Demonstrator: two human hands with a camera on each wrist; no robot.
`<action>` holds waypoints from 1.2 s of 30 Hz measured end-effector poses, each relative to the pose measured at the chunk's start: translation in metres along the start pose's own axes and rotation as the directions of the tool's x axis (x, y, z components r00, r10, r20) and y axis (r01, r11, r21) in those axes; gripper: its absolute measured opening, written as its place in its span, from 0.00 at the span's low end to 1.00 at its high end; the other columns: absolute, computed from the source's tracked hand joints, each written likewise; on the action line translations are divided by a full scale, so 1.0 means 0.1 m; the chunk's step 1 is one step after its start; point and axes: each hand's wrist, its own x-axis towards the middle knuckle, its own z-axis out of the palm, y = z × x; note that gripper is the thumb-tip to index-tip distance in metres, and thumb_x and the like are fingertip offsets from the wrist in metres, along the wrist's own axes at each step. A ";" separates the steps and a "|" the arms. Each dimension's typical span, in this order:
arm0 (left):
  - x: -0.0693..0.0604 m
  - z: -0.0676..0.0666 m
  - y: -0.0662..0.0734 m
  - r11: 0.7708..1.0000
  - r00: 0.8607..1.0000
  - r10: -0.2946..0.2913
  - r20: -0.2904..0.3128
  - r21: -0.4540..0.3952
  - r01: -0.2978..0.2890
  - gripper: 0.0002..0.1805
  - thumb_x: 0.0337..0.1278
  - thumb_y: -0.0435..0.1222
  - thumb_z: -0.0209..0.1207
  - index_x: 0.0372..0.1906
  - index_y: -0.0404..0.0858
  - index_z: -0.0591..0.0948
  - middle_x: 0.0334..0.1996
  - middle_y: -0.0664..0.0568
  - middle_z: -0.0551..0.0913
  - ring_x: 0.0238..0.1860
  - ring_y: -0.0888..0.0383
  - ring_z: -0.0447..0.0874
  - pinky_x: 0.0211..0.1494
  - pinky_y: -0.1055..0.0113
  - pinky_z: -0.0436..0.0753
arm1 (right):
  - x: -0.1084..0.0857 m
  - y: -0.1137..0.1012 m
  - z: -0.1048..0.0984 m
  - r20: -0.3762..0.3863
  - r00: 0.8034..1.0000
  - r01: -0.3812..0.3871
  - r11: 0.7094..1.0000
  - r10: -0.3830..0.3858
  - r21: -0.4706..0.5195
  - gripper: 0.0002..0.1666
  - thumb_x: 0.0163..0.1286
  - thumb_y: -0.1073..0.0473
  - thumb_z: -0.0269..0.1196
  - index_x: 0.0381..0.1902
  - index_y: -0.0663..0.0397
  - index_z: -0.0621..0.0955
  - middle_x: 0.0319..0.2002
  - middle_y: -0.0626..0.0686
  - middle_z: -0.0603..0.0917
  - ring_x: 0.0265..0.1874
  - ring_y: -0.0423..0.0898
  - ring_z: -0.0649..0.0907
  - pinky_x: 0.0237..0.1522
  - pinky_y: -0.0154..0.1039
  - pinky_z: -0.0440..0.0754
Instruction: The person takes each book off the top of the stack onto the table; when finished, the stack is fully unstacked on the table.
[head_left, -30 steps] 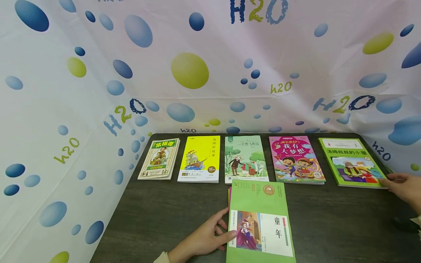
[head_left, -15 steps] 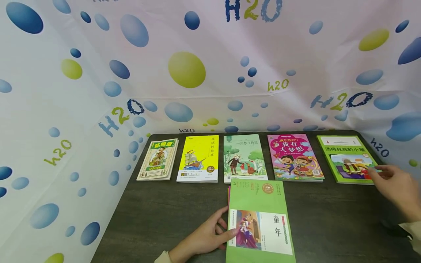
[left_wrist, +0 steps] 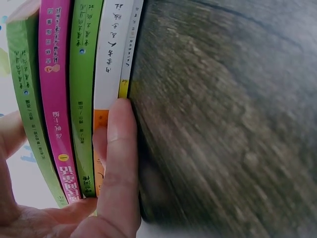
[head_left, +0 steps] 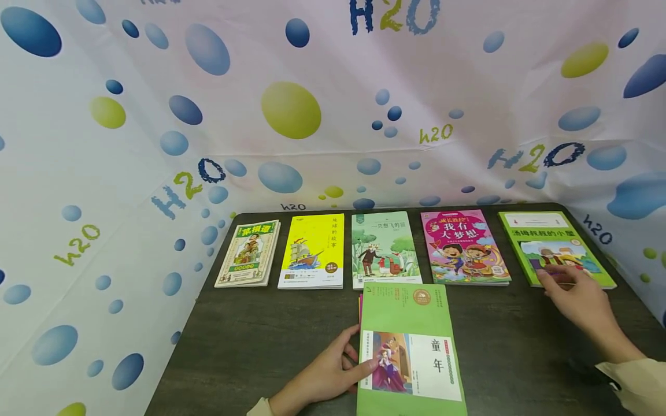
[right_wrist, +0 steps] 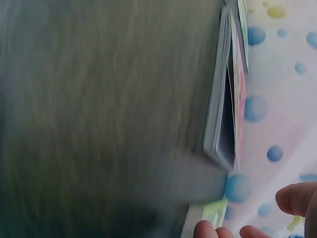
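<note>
At the near side of the dark table (head_left: pixel 244 346): book stack (left_wrist: pixel 79 74), green 童年 book (head_left: pixel 411 349) on top. Long axis runs near to far, cover up, title upright to the wearer, top edge pointing at the bubble-print backdrop (head_left: pixel 333 52); bottom edge is cut by the frame. Spines face left, toward the left hand (head_left: pixel 330 370) — green, magenta, green, white-orange, thin white-yellow.

Left hand grips the stack from the spine side: thumb over the top cover, one finger laid along the lower spines. Right hand (head_left: pixel 577 294) is over the near end of the green 汤姆叔叔的小屋 book (head_left: pixel 554 248); fingers loosely bent, thumb apart, nothing between them. Can't tell whether it touches the cover. That book lies face up, far end slanting left in the head view.

Same row, left to right: cream-green 菜根谭 book (head_left: pixel 248 253), far end slanting right; yellow 地球的故事 book (head_left: pixel 312 248); pale-green 一只想飞的猫 book (head_left: pixel 386 248); pink 我有大梦想 book (head_left: pixel 465 248). All face up, top edges at the backdrop. Pale-green one sits just beyond the stack — contact unclear.
</note>
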 end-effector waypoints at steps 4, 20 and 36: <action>0.00 0.01 0.00 1.000 1.000 0.002 -0.013 0.009 -0.001 0.49 0.69 0.52 0.67 0.83 0.36 0.56 0.42 0.48 0.77 0.29 0.59 0.84 0.29 0.66 0.86 | -0.10 -0.12 0.13 0.075 0.997 -0.018 0.997 0.013 0.077 0.40 0.83 0.40 0.53 0.69 0.74 0.72 0.55 0.79 0.82 0.26 0.28 0.84 0.26 0.29 0.80; -0.01 0.00 0.01 1.000 1.000 0.008 -0.016 0.021 -0.007 0.50 0.68 0.52 0.68 0.82 0.35 0.57 0.42 0.48 0.77 0.29 0.60 0.84 0.30 0.68 0.85 | -0.68 -0.70 0.62 0.316 0.949 -0.130 0.898 -0.010 0.420 0.39 0.86 0.42 0.50 0.77 0.69 0.65 0.68 0.76 0.75 0.41 0.27 0.86 0.43 0.36 0.92; -0.01 0.01 0.00 1.000 1.000 0.001 -0.018 0.013 -0.001 0.50 0.68 0.51 0.68 0.83 0.36 0.56 0.42 0.48 0.77 0.29 0.59 0.84 0.31 0.67 0.86 | -0.93 -0.94 0.81 0.421 0.907 -0.250 0.826 0.017 0.506 0.38 0.85 0.42 0.53 0.78 0.64 0.66 0.67 0.70 0.79 0.45 0.38 0.89 0.45 0.40 0.92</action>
